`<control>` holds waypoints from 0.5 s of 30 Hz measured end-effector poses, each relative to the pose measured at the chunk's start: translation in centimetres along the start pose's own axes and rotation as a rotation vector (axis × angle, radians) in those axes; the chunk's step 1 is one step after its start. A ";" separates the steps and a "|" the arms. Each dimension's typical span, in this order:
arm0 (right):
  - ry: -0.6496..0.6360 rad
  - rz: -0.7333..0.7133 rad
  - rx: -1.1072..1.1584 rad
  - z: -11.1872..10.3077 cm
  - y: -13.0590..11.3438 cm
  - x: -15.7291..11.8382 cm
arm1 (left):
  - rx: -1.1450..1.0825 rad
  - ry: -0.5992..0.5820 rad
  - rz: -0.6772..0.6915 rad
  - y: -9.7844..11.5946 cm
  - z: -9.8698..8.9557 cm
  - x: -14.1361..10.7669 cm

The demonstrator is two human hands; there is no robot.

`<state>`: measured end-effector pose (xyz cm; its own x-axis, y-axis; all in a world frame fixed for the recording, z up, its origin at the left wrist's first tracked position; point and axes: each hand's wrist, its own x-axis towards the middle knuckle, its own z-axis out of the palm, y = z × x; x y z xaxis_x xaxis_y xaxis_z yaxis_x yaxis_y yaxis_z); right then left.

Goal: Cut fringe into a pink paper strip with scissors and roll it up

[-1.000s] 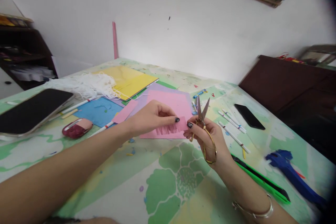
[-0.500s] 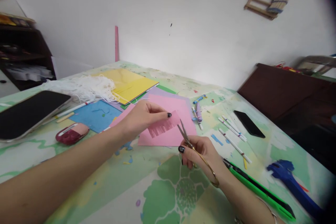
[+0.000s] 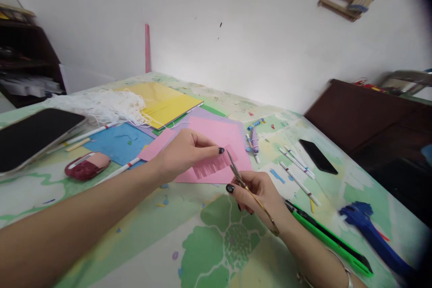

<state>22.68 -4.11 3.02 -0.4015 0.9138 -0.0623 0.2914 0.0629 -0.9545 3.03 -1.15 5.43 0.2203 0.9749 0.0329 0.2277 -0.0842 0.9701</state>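
Fringed pink paper strip hangs pinched in the left hand, above a larger pink sheet on the table, its cut edge facing down toward the person. Closed around a pair of gold-handled scissors, the right hand points the blades up at the strip's right end (whether they touch the paper, I cannot tell). Beneath the pink sheet lies a lavender sheet. Beside the right forearm rests a green utility knife, with a black smartphone farther off, past several white paper sticks.
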 end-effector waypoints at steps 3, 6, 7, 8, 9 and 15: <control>0.028 0.002 -0.029 0.0 0.1 0.0 | -0.004 0.002 0.000 0.1 0.0 -0.1; 0.039 -0.008 -0.044 0.1 0.2 0.0 | 0.001 0.007 0.004 0.1 0.0 -0.2; 0.040 -0.015 -0.048 0.1 0.2 0.0 | 0.000 0.007 0.006 0.1 0.0 -0.2; 0.040 -0.020 -0.055 0.1 0.2 0.0 | 0.000 0.005 0.009 0.0 0.0 -0.2; 0.038 -0.024 -0.061 0.1 0.2 0.0 | 0.000 0.004 0.013 0.0 0.0 -0.2; 0.039 -0.014 -0.099 0.1 0.3 0.1 | 0.019 0.011 0.015 0.2 0.0 -0.1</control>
<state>22.68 -4.07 2.70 -0.3724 0.9274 -0.0360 0.3712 0.1133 -0.9216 3.01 -1.30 5.61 0.2135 0.9756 0.0505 0.2425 -0.1030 0.9647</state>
